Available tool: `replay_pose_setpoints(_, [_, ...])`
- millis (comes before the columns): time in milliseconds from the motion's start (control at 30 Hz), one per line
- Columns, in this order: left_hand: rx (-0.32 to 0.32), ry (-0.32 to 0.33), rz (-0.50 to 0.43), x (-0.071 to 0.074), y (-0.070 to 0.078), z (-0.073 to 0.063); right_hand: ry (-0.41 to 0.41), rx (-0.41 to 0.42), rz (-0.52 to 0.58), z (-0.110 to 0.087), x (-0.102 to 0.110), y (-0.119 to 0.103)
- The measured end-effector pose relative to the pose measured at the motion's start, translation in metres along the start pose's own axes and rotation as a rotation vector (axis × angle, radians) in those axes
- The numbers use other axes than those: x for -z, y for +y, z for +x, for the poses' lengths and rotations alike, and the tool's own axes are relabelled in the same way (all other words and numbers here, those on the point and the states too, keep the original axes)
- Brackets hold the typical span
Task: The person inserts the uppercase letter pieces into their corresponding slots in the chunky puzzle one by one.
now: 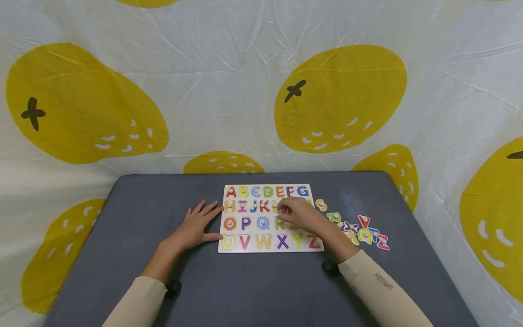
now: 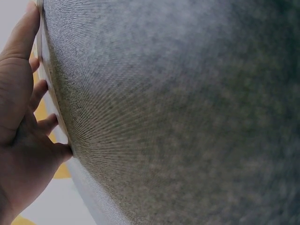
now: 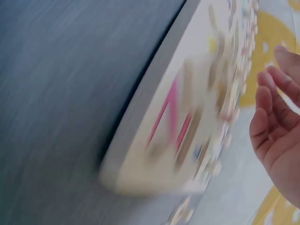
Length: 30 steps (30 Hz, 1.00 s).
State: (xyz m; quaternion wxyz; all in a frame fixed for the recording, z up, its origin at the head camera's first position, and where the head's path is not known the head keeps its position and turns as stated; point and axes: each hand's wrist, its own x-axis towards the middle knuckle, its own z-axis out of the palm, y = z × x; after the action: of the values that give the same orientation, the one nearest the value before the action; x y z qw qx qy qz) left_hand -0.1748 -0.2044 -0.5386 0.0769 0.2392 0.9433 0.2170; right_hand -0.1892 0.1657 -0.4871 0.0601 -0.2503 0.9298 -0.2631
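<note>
A pale wooden alphabet puzzle board (image 1: 261, 250) lies on the table, its letters in four rows. My left hand (image 1: 196, 227) is spread flat on the table, with the thumb and a fingertip at the board's left edge. Over the right part of the board hovers my right hand (image 1: 300, 213), its fingertips near the L and hiding several letters. In the right wrist view, blurred, that hand (image 3: 281, 126) has loosely bent fingers and no piece shows between them. Knobbed pieces such as the O (image 1: 229, 223) and Q (image 1: 263, 223) sit in the board.
Right of the board lies a loose group of letter pieces, among them an S (image 1: 321, 205), an R (image 1: 333, 217), a V (image 1: 364, 221) and a pink Z (image 1: 382, 242). The dark grey table (image 1: 261, 290) meets a white curtain (image 1: 220, 91) with yellow fruit prints.
</note>
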Motion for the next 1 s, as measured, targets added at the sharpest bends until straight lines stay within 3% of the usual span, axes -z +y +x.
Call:
replay_pose_setpoints(467, [0.011, -0.005, 0.007, 0.005, 0.004, 0.000, 0.155, -0.119, -0.003, -0.058, 0.043, 0.074])
replay_pose_setpoints(767, [0.014, -0.022, -0.001, 0.002, 0.003, 0.000, 0.169, -0.224, -0.068, -0.092, 0.055, 0.106])
replay_pose_setpoints(1000, [0.011, -0.008, 0.001, 0.000, 0.002, -0.001, 0.140, -0.259, -0.090, -0.097, 0.054, 0.114])
